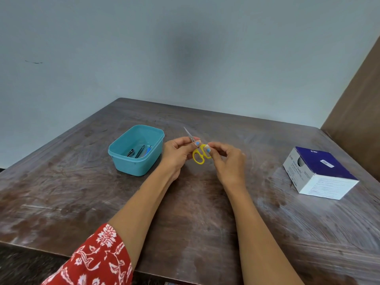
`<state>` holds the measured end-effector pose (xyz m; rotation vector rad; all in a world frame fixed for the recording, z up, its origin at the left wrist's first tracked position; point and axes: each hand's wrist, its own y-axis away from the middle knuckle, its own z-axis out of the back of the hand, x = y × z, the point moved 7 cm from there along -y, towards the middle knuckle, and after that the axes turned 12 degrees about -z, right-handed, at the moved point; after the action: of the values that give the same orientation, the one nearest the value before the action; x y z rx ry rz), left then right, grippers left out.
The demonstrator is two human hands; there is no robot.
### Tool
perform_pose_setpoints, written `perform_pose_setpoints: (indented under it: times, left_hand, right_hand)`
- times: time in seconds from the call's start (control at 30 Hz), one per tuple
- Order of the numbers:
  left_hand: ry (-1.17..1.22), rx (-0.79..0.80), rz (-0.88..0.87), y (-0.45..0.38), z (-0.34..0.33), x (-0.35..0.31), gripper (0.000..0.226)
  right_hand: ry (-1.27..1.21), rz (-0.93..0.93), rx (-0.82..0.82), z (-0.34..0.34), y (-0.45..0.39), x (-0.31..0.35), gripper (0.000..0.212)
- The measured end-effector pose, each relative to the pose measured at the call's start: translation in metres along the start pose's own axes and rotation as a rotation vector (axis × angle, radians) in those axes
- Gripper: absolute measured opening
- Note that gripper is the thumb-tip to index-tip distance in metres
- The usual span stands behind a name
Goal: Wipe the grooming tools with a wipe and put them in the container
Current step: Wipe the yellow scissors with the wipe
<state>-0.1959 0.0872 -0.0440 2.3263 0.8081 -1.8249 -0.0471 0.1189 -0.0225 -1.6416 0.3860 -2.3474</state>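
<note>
Yellow-handled scissors [197, 150] held above the table's [82, 192] middle, blades pointing far-left, left hand [176, 155] pinching them near the pivot, right hand [227, 161] pinching a small white wipe [206, 148] against one handle loop, teal container [136, 150] just left holding small tools [139, 151], swab box [320, 173] far right

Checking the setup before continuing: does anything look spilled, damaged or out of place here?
Nothing stands out. The teal container sits upright with small tools inside, the swab box lies intact on the table, and both hands hold the yellow scissors above it.
</note>
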Motion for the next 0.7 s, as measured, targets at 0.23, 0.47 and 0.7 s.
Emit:
perform_pose_setpoints:
  times: [0.23,0.47,0.7]
  left_hand:
    - [0.078,-0.089,-0.025,-0.005,0.007,0.001,0.01]
    - [0.027,-0.003,-0.018,-0.002,-0.002,0.004,0.01]
    - [0.129,-0.058,-0.011,0.001,-0.001,0.003,0.012]
  right_hand:
    - [-0.306,-0.287,0.085,-0.009,-0.001,-0.021,0.014]
    - [-0.298,-0.176,0.042,-0.002,-0.001,-0.005,0.017]
    - [-0.609,-0.426,0.16,-0.013,0.005,-0.02,0.018]
